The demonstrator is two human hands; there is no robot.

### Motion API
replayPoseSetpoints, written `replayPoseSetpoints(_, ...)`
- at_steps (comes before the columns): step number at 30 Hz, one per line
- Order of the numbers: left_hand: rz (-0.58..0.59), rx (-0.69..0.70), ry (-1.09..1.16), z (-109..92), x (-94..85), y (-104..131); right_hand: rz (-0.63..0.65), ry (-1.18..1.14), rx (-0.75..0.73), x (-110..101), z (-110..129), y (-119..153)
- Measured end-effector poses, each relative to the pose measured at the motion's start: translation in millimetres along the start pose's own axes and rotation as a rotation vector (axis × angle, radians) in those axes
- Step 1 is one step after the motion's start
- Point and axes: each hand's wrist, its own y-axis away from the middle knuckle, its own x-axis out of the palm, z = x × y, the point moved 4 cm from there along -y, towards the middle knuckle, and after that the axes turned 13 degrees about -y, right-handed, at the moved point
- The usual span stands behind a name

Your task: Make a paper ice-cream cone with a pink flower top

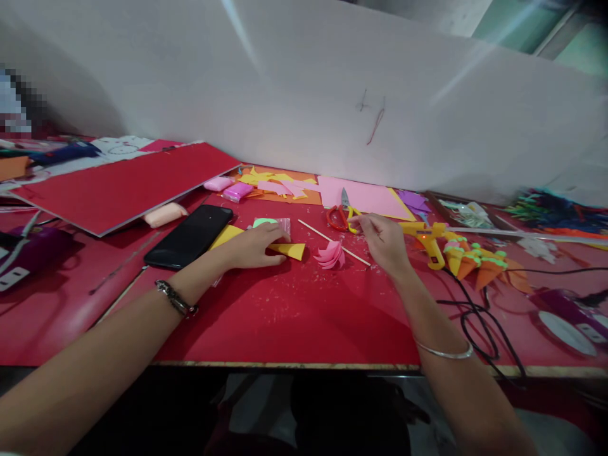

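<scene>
Head view: yellow paper cone point(295, 252) on the red table point(304, 316), under left hand point(259, 246). Left grip half open, thumb and fingers apart across the cone; can't tell if it's pinched. Pink paper flower point(331, 256) to its right, against thin stick point(356, 256). Right hand point(384, 244): fingertips together at the yellow loop of the scissors point(344, 202), contact unclear. Black phone point(190, 237) left, yellow glue gun point(429, 239) right.

The left hand point(259, 246) partly hides a yellow paper piece point(294, 251). The right fingertips' contact with the scissors point(344, 212) is unclear; the far-left corner is pixelated.
</scene>
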Motion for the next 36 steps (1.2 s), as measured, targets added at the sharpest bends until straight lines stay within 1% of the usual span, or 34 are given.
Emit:
replayPoseSetpoints(3,-0.012,-0.004,-0.008,0.2,-0.8,0.1,0.195,0.003,0.069,10.3,2.0,4.1)
replayPoseSetpoints(5,-0.030,-0.008,-0.016,0.8,-1.4,0.1,0.309,0.022,0.072,17.5,4.6,7.3)
replayPoseSetpoints(6,-0.042,-0.009,-0.022,1.1,-1.7,0.1,0.343,0.026,0.070,20.1,5.5,8.6)
replayPoseSetpoints(8,-0.069,-0.009,-0.032,1.4,-2.4,0.2,0.369,0.013,0.080,22.7,5.6,9.8)
replayPoseSetpoints(10,-0.095,-0.014,-0.038,1.7,-3.1,0.4,0.362,-0.017,0.101,22.6,4.4,9.9)
replayPoseSetpoints(14,-0.111,-0.025,-0.038,2.3,-3.7,1.1,0.350,-0.086,0.158,19.5,1.5,9.7)
replayPoseSetpoints(16,-0.127,-0.025,-0.031,2.6,-4.6,1.3,0.365,-0.114,0.156,19.1,2.2,9.7)
replayPoseSetpoints(19,-0.170,-0.024,-0.003,0.5,-8.0,1.3,0.382,-0.145,0.109,21.2,6.2,9.3)
replayPoseSetpoints(22,-0.209,-0.027,0.064,-9.5,-13.9,1.6,0.314,-0.144,0.025,24.4,13.0,7.9)
replayPoseSetpoints(23,-0.216,-0.024,0.094,-14.8,-16.0,1.7,0.311,-0.139,-0.002,26.7,15.7,7.9)
replayPoseSetpoints(26,-0.228,0.010,0.119,-32.3,-21.2,1.8,0.373,-0.136,-0.040,34.7,21.7,9.2)
replayPoseSetpoints(28,-0.229,0.035,0.131,-40.5,-22.6,1.4,0.370,-0.141,-0.040,35.0,23.7,9.4)
replayPoseSetpoints(31,-0.221,0.032,0.171,-44.5,-21.5,0.5,0.302,-0.181,-0.006,28.0,25.5,8.2)
replayPoseSetpoints(34,-0.240,0.009,0.252,-46.4,-21.0,0.1,0.258,-0.292,0.028,20.8,30.9,7.6)
replayPoseSetpoints(36,-0.239,0.016,0.348,-50.5,-21.1,0.2,0.235,-0.364,0.019,18.3,37.4,8.1)
